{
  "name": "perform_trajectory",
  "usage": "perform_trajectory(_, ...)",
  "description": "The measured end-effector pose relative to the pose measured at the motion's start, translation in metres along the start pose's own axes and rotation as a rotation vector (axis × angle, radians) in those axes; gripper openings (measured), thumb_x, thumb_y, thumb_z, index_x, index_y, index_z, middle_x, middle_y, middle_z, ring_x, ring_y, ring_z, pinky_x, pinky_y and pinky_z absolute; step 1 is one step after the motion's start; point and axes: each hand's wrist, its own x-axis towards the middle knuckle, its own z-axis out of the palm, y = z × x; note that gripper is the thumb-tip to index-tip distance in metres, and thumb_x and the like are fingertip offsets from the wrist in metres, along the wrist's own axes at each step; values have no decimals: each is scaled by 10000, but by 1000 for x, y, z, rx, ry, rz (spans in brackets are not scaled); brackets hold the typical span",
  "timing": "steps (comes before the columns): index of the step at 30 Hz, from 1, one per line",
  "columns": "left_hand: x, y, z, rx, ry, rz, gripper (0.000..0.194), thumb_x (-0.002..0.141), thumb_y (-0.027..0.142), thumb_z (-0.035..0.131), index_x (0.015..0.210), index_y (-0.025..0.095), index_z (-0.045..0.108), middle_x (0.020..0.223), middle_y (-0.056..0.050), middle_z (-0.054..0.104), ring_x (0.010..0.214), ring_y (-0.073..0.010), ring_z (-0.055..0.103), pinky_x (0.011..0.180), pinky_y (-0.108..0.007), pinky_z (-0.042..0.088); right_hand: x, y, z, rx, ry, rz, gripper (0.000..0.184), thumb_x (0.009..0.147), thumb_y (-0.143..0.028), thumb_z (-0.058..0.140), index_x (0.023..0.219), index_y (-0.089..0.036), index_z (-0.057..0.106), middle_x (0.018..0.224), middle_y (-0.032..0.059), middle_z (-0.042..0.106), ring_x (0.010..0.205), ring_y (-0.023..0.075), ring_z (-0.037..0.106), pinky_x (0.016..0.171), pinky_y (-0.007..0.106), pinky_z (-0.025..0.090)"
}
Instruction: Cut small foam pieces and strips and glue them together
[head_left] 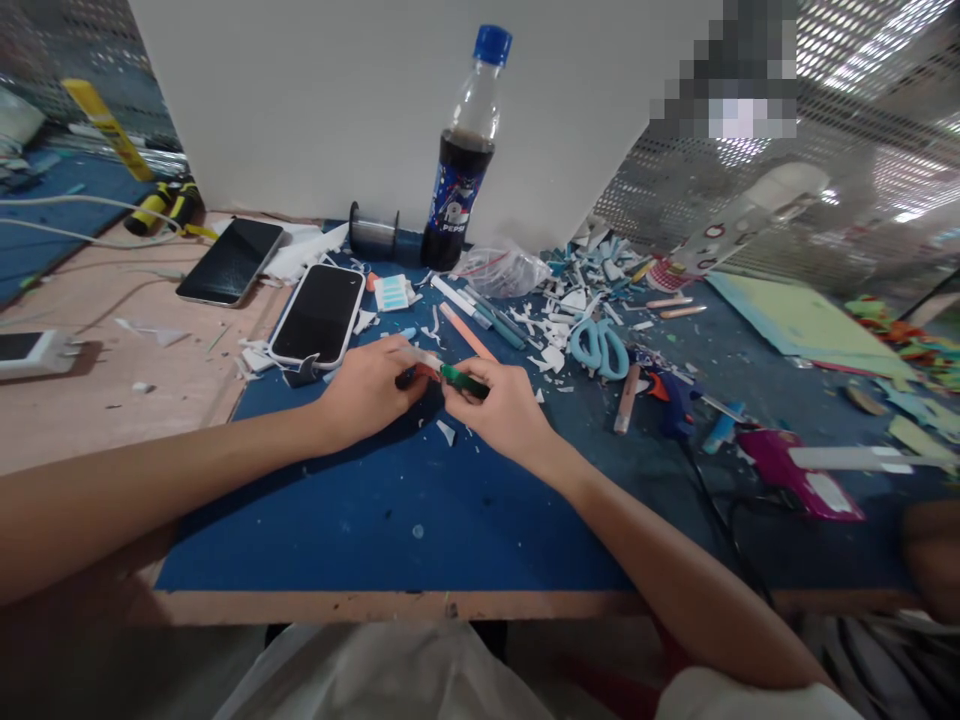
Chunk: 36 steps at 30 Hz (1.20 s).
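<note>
My left hand [371, 390] is closed, pinching a small piece with white and orange parts [424, 362] between thumb and fingers. Close against it, my right hand [506, 412] grips a short green stick-like object [463, 380]; its exact kind cannot be made out. The two held things meet, or nearly so, in front of my fingertips. Just beyond the hands lies a flat salmon-coloured strip [466, 330]. A white-cased phone [316, 315] rests beside my left hand, and light-blue scissors [600, 348] lie past my right one.
Behind stand a Pepsi bottle [457, 190] and a wire spool [373, 232]. Foam scraps [581, 285] are heaped at the back right. A blue glue gun [675, 400], its cable and a magenta packet [802, 475] lie right. Another phone [232, 262] lies left.
</note>
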Motion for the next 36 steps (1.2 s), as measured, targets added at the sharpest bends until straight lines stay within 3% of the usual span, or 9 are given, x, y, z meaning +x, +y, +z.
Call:
perform_trajectory(5, 0, -4, 1, 23, 0, 15, 254, 857, 185, 521, 1055, 157, 678, 820, -53, 709, 686, -144, 646, 576, -242, 503, 8, 8, -8, 186, 99, 118, 159, 787, -302, 568, 727, -157, 592, 514, -55, 389, 447, 61, 302, 444, 242, 243)
perform_trajectory(10, -2, -6, 1, 68, 43, 89, 334, 885, 130, 492, 1210, 147, 570, 828, -37, 735, 730, -148, 663, 657, -261, 542, 12, 7, -13, 471, -33, 253, 348, 817, -516, 577, 769, -171, 578, 468, -101, 252, 403, 55, 210, 409, 245, 195)
perform_trajectory(17, -1, -3, 2, 83, 80, 180, 320, 904, 111, 492, 1223, 123, 517, 852, -58, 740, 743, -167, 639, 640, -277, 555, 7, 1, -10, 408, -126, 187, 219, 781, -361, 665, 757, -144, 653, 482, -70, 367, 431, 51, 260, 430, 254, 207)
perform_trajectory(21, 0, 1, -3, -41, 46, 87, 479, 885, 89, 478, 1353, 133, 387, 1083, -98, 702, 990, -207, 649, 781, -329, 575, 7, 2, -9, 585, -96, 269, 229, 774, -378, 666, 764, -153, 628, 450, -97, 319, 404, 44, 213, 409, 243, 183)
perform_trajectory(27, 1, 0, -9, -476, -29, -39, 661, 863, 173, 494, 1456, 195, 204, 1338, -144, 528, 1213, -249, 537, 953, -398, 524, 6, 1, -9, 854, -81, 343, 208, 802, -378, 649, 843, -180, 601, 424, -116, 307, 383, 50, 180, 402, 241, 160)
perform_trajectory(31, 2, 0, -8, -547, -36, -71, 736, 811, 228, 617, 1440, 213, 235, 1328, -148, 529, 1222, -269, 526, 944, -418, 536, 4, 0, -5, 894, -89, 334, 249, 807, -417, 635, 918, -195, 621, 408, -116, 311, 380, 59, 180, 401, 245, 162)
perform_trajectory(36, 3, 1, -6, -605, -1, -127, 605, 845, 210, 605, 1382, 182, 329, 1257, -133, 604, 1153, -236, 593, 946, -387, 550, 3, -1, -2, 927, -100, 337, 264, 786, -411, 653, 922, -187, 624, 407, -115, 321, 383, 53, 188, 407, 240, 148)
